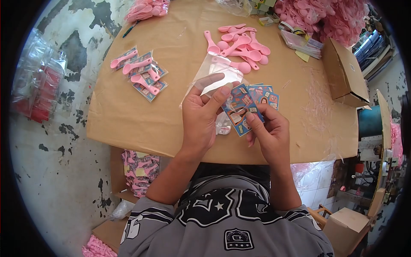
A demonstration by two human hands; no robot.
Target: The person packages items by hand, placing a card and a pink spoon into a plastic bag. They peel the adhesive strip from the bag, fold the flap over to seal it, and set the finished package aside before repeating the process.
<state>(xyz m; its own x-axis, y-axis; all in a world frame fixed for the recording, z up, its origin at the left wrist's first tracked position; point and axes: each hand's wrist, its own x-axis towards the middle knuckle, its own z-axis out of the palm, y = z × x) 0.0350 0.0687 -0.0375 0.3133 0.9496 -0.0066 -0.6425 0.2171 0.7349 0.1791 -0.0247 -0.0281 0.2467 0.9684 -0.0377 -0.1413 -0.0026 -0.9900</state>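
My left hand (203,113) is closed on the edge of a clear plastic bag, thumb against its fingers. A blue printed card (240,112) is pinched in my right hand (269,128), its upper left corner near my left thumb. Behind it, more blue cards (267,97) lie on the brown table. Several pink spoons (239,47) are piled beyond my hands, and one lies over clear bags (205,70). To the left, several bagged cards with pink spoons (145,70) overlap on the table.
Large bags of pink spoons (321,17) stand at the back right, beside a cardboard box (344,73). A pen (130,29) lies at the back left. Below the table's (128,128) front edge is a box of packed spoons (140,171).
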